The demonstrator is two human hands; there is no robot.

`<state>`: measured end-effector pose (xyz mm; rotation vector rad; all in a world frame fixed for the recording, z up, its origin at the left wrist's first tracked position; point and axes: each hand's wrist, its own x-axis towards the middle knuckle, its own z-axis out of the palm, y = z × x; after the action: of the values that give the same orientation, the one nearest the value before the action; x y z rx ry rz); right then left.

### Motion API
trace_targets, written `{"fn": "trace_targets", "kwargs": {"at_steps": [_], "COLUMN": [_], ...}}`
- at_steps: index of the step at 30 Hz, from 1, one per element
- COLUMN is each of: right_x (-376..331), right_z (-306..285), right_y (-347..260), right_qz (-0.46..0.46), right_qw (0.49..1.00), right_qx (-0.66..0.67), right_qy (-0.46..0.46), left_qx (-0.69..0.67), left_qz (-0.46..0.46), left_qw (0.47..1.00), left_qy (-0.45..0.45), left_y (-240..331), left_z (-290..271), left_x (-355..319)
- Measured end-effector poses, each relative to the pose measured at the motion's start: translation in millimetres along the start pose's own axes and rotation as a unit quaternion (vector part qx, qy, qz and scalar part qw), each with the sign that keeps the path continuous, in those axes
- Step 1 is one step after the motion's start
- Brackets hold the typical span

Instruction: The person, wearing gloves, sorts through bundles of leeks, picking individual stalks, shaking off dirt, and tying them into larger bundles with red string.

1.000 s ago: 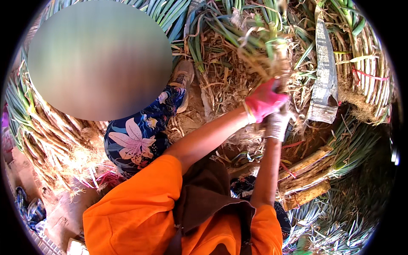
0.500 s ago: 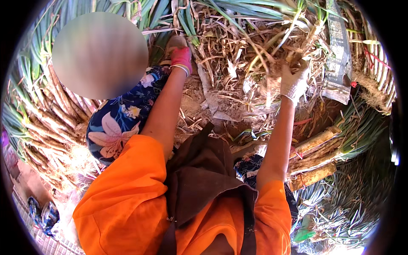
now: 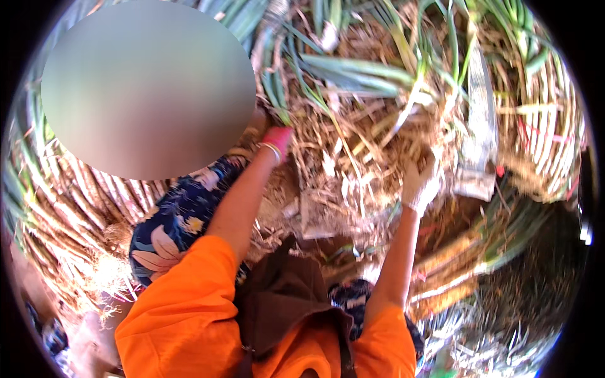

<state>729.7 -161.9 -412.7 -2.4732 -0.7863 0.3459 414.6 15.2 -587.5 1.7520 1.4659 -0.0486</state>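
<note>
My right hand (image 3: 421, 181), in a pale glove, is over a heap of dry peelings and appears closed at the root end of a green onion (image 3: 409, 108). Motion blurs its fingers. The green leaves (image 3: 359, 72) beyond it lie across the heap toward the left. My left hand (image 3: 278, 142), in a pink glove, is low beside my left leg at the heap's left edge. Its fingers are mostly hidden, and nothing shows in it.
Rows of long-stemmed green onions (image 3: 69, 195) lie at the left. A bound bundle (image 3: 545, 138) stands at the far right, another (image 3: 450, 264) lies nearer, and a flat grey strip (image 3: 480, 120) runs between the heap and the far bundle. Brown peelings (image 3: 353, 138) cover the middle.
The whole view has shifted, so both hands and the heap appear lower. Green leaves now extend leftward across the heap beyond my right hand. My left hand stays beside the leg.
</note>
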Motion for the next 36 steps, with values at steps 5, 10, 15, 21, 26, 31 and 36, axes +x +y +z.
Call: {"fn": "trace_targets", "kwargs": {"at_steps": [5, 10, 15, 21, 26, 31, 36], "right_x": [-3.1, -0.8, 0.1, 6.2, 37.6, 63.6, 118.3], "right_z": [32.7, 3.2, 60.4, 31.3, -17.9, -69.5, -72.9], "right_y": [9.3, -7.9, 100.4, 43.4, 47.0, 44.3, 39.2], "right_qz": [0.044, 0.093, 0.068, -0.019, 0.108, 0.192, 0.012], "right_qw": [0.989, 0.977, 0.695, 0.931, 0.901, 0.813, 0.933], "right_qx": [0.144, 0.18, 0.703, 0.354, 0.42, 0.548, 0.321], "right_qy": [0.012, -0.067, -0.131, -0.09, -0.03, 0.038, 0.163], "left_qx": [-0.335, -0.052, -0.191, -0.288, 0.12, 0.215, -0.091], "left_qz": [-0.185, 0.348, 0.133, 0.04, 0.132, -0.12, -0.036], "left_qw": [0.921, 0.935, 0.949, 0.941, 0.936, 0.867, 0.924], "left_qy": [-0.071, 0.032, -0.211, -0.175, -0.302, -0.434, -0.369], "left_y": [51.4, 191.2, 297.9, 170.7, 151.2, 214.9, 261.5], "left_z": [-29.4, -45.4, -26.6, -18.8, -80.9, -105.7, -96.2], "left_x": [1.5, -48.0, -70.5, 9.5, 35.8, -2.8, -28.4]}}
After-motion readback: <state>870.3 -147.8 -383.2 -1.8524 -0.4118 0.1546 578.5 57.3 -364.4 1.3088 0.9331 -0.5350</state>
